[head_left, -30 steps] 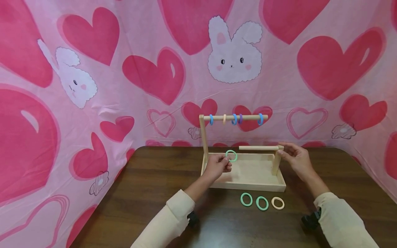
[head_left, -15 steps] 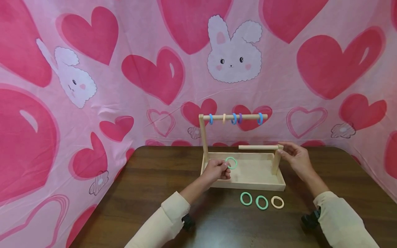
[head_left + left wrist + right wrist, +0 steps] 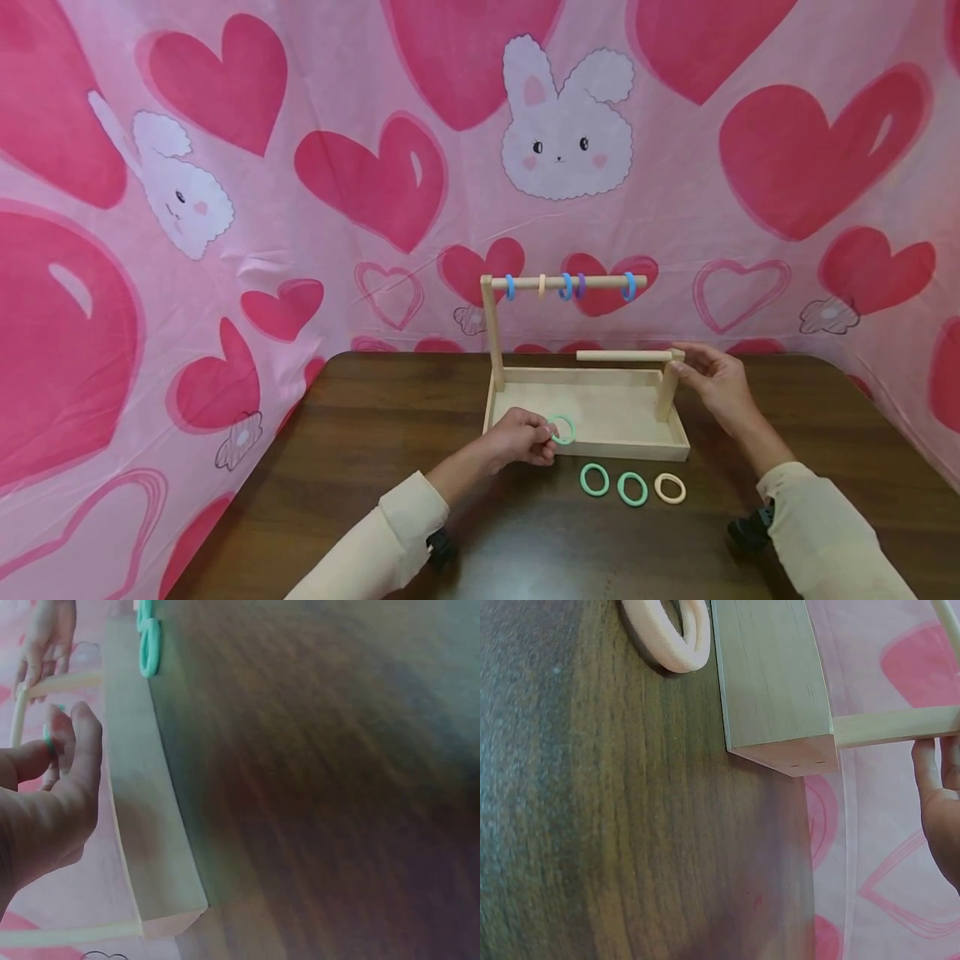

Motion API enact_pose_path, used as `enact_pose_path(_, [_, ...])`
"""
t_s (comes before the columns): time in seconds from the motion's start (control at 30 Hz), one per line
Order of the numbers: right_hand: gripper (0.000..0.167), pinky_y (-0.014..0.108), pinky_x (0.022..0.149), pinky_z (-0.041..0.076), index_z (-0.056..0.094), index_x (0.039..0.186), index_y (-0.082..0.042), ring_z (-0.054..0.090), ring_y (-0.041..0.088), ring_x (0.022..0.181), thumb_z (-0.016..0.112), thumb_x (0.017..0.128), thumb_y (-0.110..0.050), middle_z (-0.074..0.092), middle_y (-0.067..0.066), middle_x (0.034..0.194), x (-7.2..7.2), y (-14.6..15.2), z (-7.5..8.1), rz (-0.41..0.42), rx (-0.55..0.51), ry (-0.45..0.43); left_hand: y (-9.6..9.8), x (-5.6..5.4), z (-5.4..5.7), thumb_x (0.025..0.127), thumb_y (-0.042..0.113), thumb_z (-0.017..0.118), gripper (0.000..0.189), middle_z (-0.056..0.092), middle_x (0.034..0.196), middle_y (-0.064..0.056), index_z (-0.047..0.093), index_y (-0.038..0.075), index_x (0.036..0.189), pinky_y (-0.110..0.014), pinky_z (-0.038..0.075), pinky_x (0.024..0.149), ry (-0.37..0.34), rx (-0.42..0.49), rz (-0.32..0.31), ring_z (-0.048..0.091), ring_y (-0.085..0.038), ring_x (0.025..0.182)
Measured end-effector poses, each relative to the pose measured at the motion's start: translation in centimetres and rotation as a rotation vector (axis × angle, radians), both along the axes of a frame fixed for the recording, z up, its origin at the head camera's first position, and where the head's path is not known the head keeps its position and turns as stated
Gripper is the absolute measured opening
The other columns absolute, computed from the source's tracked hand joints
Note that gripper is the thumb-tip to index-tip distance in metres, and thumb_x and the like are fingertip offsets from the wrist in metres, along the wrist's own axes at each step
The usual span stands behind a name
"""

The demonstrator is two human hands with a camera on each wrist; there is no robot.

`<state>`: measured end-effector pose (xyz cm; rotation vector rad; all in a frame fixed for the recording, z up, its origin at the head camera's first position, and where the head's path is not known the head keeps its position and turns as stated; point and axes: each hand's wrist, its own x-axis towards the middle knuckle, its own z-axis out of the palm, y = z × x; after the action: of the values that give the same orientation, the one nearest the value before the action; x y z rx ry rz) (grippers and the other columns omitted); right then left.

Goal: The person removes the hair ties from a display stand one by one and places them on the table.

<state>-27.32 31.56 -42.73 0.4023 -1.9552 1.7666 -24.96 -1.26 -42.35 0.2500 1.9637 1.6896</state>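
Observation:
My left hand (image 3: 517, 437) pinches a green hair tie (image 3: 574, 430) between thumb and fingertips, over the front wall of the tray of a wooden stand (image 3: 630, 452). In the left wrist view only a sliver of this tie shows past the fingers. My right hand (image 3: 716, 383) grips the top of the stand's short right post (image 3: 666, 402), thumb in front and fingers behind. From that post a bare lower rod (image 3: 622, 356) points left. Blue, cream and purple hair ties hang along the upper rod (image 3: 607, 282), such as the blue hair tie (image 3: 633, 287) near its free end.
In front of the tray lie a green hair tie (image 3: 582, 480), another green hair tie (image 3: 620, 490) and a cream hair tie (image 3: 671, 502) on the dark wooden table (image 3: 397, 417). A pink cloth with hearts and rabbits (image 3: 465, 208) hangs behind the table.
My left hand has come down and toward me with the green hair tie, from over the tray's middle to its front wall. The right hand keeps its grip on the post.

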Motion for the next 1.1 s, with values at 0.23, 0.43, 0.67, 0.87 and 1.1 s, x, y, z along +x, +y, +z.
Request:
enact_pose_path(0.23, [0.031,0.009,0.063,0.047,0.074,0.115,-0.007,0.058,-0.007,0.075,0.067,0.090,0.011,0.068,-0.020,0.082,0.0,0.1,0.1,-0.005,0.017,0.001,-0.5,0.8,-0.5,0.103,0.003,0.053,0.021,0.059,0.063,0.002,0.066,-0.013,0.100,-0.038,0.064,0.077,-0.043,-0.083,-0.046,0.058,-0.006,0.056])
enact_pose_path(0.43, [0.034,0.009,0.065,0.048,0.075,0.115,-0.010,0.059,-0.006,0.077,0.067,0.090,0.012,0.069,-0.020,0.083,0.0,0.0,0.1,0.008,0.000,-0.007,-0.8,1.3,-1.6,0.102,0.002,0.054,0.020,0.059,0.061,0.002,0.067,-0.011,0.093,-0.037,0.063,0.073,-0.054,-0.148,-0.058,0.058,-0.006,0.054])
enact_pose_path(0.67, [0.029,0.008,0.067,0.049,0.069,0.119,0.004,0.060,-0.008,0.079,0.067,0.091,0.010,0.071,-0.022,0.086,0.0,0.2,0.0,-0.001,0.029,0.002,-0.9,1.8,-2.7,0.100,0.000,0.055,0.019,0.059,0.062,0.000,0.068,-0.008,0.089,-0.037,0.064,0.071,-0.065,-0.218,-0.062,0.058,-0.007,0.054])
enact_pose_path(0.87, [0.029,0.007,0.068,0.049,0.069,0.120,0.003,0.060,-0.008,0.079,0.067,0.091,0.009,0.070,-0.024,0.086,0.1,0.2,0.0,-0.021,0.048,-0.003,-0.7,2.0,-2.6,0.099,0.001,0.058,0.020,0.059,0.061,0.000,0.069,-0.007,0.084,-0.032,0.062,0.064,-0.039,-0.250,-0.062,0.058,-0.007,0.053])
enact_pose_path(1.1, [0.029,0.008,0.066,0.048,0.072,0.117,-0.003,0.059,-0.008,0.078,0.068,0.091,0.008,0.069,-0.024,0.084,0.0,0.1,0.0,-0.027,0.052,0.001,-0.7,2.0,-2.5,0.097,0.003,0.061,0.021,0.059,0.058,0.000,0.069,-0.006,0.080,-0.026,0.059,0.056,-0.028,-0.254,-0.069,0.057,-0.006,0.050])
